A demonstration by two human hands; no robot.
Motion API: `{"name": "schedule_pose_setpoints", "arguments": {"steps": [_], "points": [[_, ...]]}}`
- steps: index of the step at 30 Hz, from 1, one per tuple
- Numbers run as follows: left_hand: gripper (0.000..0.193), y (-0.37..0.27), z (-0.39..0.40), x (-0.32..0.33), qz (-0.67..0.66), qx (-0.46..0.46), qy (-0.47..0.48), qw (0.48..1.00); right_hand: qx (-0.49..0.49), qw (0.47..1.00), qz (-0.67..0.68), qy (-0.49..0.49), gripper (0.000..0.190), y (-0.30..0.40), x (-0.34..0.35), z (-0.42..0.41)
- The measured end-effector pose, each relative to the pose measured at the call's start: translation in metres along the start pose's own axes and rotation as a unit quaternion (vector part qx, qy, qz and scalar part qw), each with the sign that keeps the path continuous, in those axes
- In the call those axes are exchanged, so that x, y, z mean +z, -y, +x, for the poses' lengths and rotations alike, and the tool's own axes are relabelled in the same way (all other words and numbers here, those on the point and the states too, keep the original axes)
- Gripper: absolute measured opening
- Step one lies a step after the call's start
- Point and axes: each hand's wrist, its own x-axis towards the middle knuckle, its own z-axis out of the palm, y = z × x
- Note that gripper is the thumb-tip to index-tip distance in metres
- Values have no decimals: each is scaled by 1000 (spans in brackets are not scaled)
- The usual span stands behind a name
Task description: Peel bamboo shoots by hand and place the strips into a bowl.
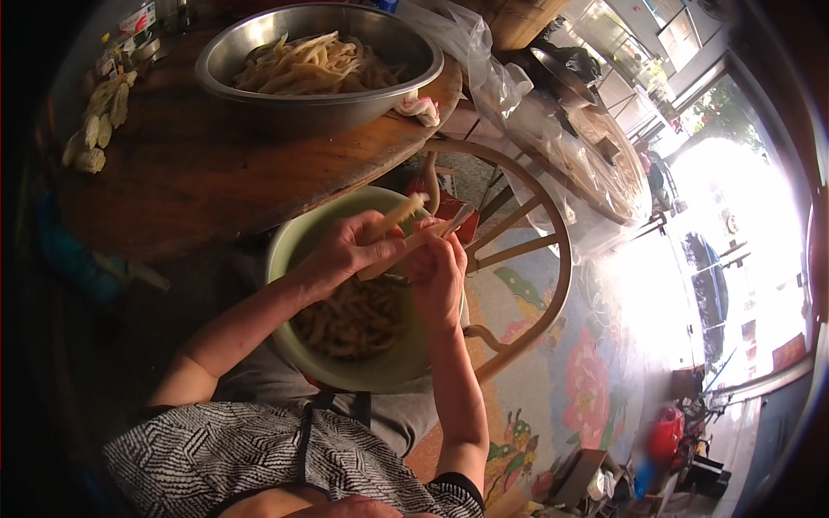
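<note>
My left hand (356, 249) grips a pale, tapering food strip (405, 212) that points up and to the right. A second pale piece (386, 260) runs across from my left thumb to the fingers of my right hand (437, 269). My right hand is closed around that piece. A thin greyish, shiny tip (460, 219), perhaps a small blade, sticks out beyond the right fingers. Both hands are over a light green basin (280, 259), with many pale food pieces (353, 320) in its bottom. What food this is, I cannot tell.
A steel bowl (311, 100) of pale strips (317, 65) stands on the wooden table (194, 168), beside a crumpled cloth (420, 109). Knobbly pale pieces (97, 133) lie at the table's left. A curved wooden chair (562, 259) borders the basin; plastic sheeting (499, 78) drapes behind.
</note>
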Motion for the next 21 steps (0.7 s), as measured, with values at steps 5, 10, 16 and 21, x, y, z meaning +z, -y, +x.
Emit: {"name": "schedule_pose_setpoints", "arguments": {"steps": [5,10,16,21], "points": [[20,-3,0,-12,-76,-119,95,985,-12,1000,-27,-1,20,2,3,-1],[20,5,3,-8,-48,-40,1,998,-12,981,-176,-86,32,-8,13,-1],[18,5,10,-17,83,98,-102,986,35,938,-345,-29,35,-18,6,-7],[19,5,9,-21,112,104,-80,985,5,890,-454,28,28,-20,13,-7]]}}
